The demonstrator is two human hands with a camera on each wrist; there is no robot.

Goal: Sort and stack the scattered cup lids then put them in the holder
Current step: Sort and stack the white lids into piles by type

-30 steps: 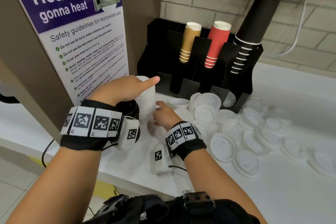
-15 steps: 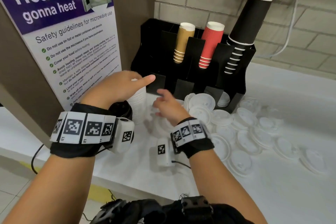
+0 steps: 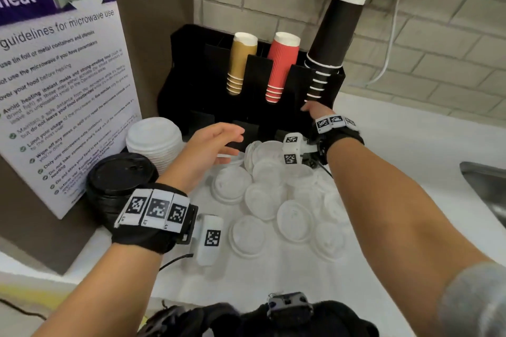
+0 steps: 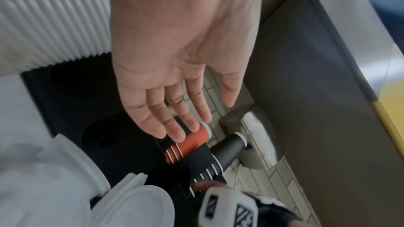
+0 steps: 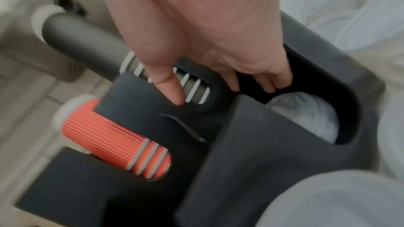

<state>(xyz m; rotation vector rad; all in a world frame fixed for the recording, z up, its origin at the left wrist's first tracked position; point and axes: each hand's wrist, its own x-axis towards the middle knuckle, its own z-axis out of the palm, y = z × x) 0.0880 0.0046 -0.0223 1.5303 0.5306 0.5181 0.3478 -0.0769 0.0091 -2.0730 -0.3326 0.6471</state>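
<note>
Several white cup lids (image 3: 294, 220) lie scattered on the white counter in front of the black holder (image 3: 191, 76). A tall stack of white lids (image 3: 154, 137) stands at the left, with a stack of black lids (image 3: 120, 175) in front of it. My left hand (image 3: 232, 142) hovers over the lids, fingers straight, holding nothing (image 4: 186, 110). My right hand (image 3: 312, 109) is at the holder's right front. In the right wrist view its fingers (image 5: 266, 84) hook over the holder's edge (image 5: 262, 127) above a slot with white lids (image 5: 306, 115), thumb against the panel.
Tan cups (image 3: 241, 63), red cups (image 3: 280, 68) and black cups (image 3: 331, 38) stand upside down in the holder. A poster panel (image 3: 63, 76) walls off the left. A metal sink (image 3: 487, 186) sits at the right edge. A brick wall stands behind.
My right hand left the lids by the white stack and reached to the holder's right front. My left hand came off the white stack and moved right, fingers spread.
</note>
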